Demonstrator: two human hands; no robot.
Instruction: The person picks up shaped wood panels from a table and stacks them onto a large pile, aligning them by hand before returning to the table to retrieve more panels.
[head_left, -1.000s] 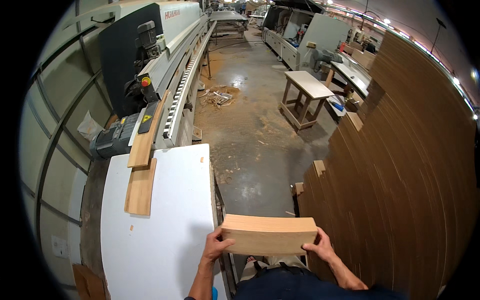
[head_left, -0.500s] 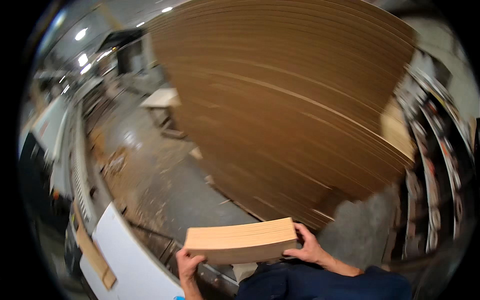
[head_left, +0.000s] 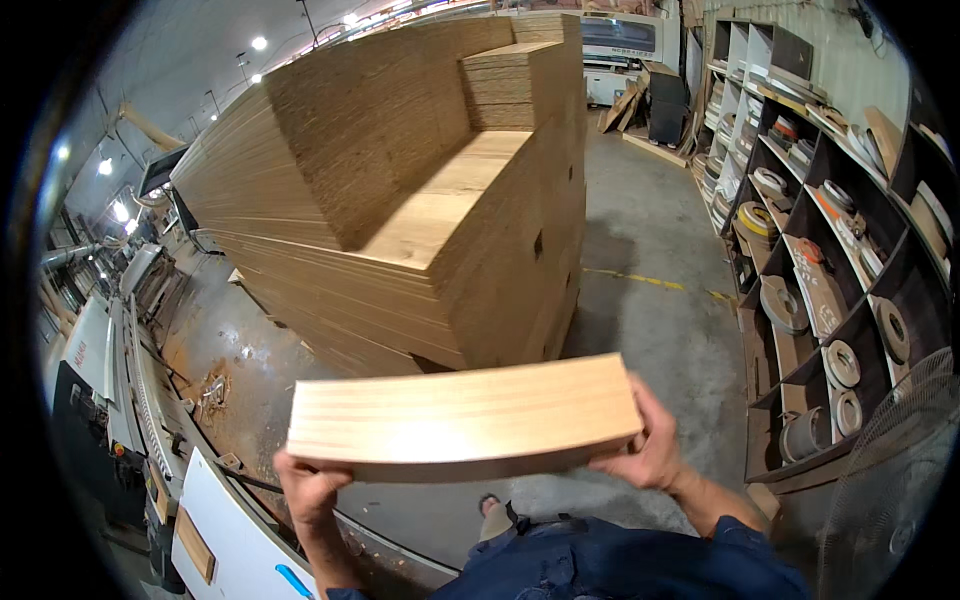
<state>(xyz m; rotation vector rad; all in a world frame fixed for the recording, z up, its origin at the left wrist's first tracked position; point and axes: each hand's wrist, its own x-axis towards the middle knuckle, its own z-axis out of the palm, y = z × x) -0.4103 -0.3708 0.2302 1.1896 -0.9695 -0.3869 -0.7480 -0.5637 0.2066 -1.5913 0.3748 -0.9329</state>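
A stack of light wooden boards [head_left: 460, 415] spans the space in front of my body, its pale striped edges facing up. My left hand [head_left: 312, 487] grips its left end, thumb along the near lower side. At the opposite end my right hand [head_left: 645, 445] holds it, with the thumb underneath at the near corner and the fingers around the end. The far fingertips of both hands are partly hidden. Beyond it rises a tall pile of brown panels [head_left: 370, 280], with a stepped notch in its top.
Dark shelving [head_left: 790, 360] with rolls of edge banding lines the right side. A mesh fan guard [head_left: 890, 480] stands at lower right. On the left are a long machine [head_left: 140, 370] and a white panel [head_left: 235, 540] bearing a blue-handled tool [head_left: 293, 580]. Wood scraps [head_left: 213, 390] litter the floor.
My view has swung right, bringing the aisle and shelves into sight. The board stack has come up closer in both hands, and my grip stays on its ends.
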